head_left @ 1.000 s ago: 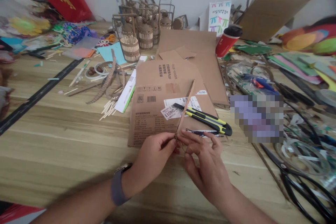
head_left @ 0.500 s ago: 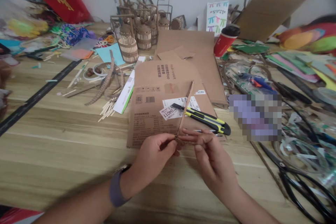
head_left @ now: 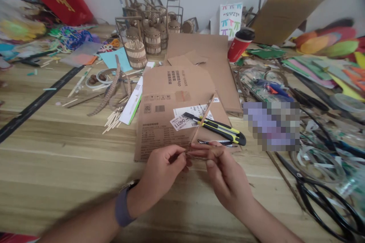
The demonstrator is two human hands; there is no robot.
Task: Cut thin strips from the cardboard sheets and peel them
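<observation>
A thin brown cardboard strip (head_left: 203, 120) slants up and right from my fingertips, over the flattened cardboard box (head_left: 158, 133). My left hand (head_left: 164, 172), with a watch on its wrist, is closed in a pinch on the strip's lower end. Close beside it, my right hand (head_left: 226, 176) has its fingers bent and closed around a thin part of the same strip, their tips almost meeting the left ones. The exact fold or bend between the fingertips is too small to make out. Beneath the strip lies a yellow and black utility knife (head_left: 219, 128), blade pointing left.
Large black scissors (head_left: 322, 197) rest at the right near tape rolls (head_left: 319, 167). A red lidded cup (head_left: 240, 45) stands behind. Small slatted baskets (head_left: 135, 54) crowd the back. Wooden sticks (head_left: 113, 119), a curved cardboard strip (head_left: 110, 93) and a white strip (head_left: 132, 100) lie left.
The view has shifted slightly, so everything sits a little further left. The strip leans a bit more to the right. Both hands keep nearly the same grip.
</observation>
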